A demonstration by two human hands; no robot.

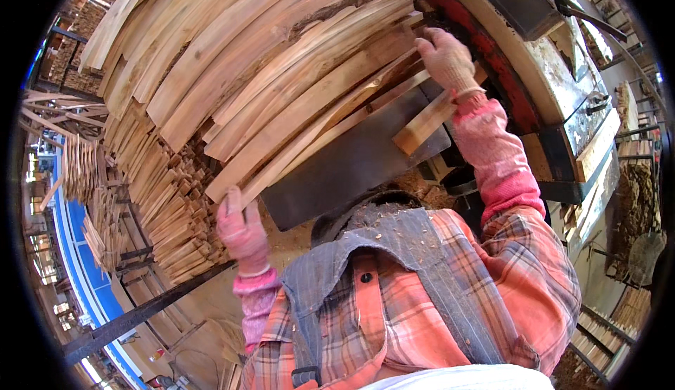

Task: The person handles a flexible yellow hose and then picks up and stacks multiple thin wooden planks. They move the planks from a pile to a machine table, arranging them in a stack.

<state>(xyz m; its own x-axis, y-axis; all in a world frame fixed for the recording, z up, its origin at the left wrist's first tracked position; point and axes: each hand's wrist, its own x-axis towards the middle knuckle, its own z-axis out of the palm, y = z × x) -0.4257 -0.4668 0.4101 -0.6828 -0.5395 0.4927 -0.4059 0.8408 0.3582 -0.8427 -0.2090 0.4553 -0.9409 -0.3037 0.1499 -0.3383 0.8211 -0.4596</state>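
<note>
In a pale pink knit glove, my left hand point(241, 234) has its fingers and thumb closed at the near end of a long, thin wooden strip point(320, 137). My right hand point(448, 59), gloved the same way, curls its fingers at the strip's far end. The strip lies slanted along the near side of a big stack of rough-edged wooden boards point(260, 45). Beneath it is a dark, flat metal plate point(344, 168). A short wooden piece point(425, 124) rests on the plate's right part, below my right hand.
Bundles of sawn strips point(176, 214) are piled at the left. A machine with a red edge point(485, 45) and a worn metal top stands at the right. A dark metal bar point(140, 316) crosses the lower left, near a blue conveyor-like surface point(84, 249).
</note>
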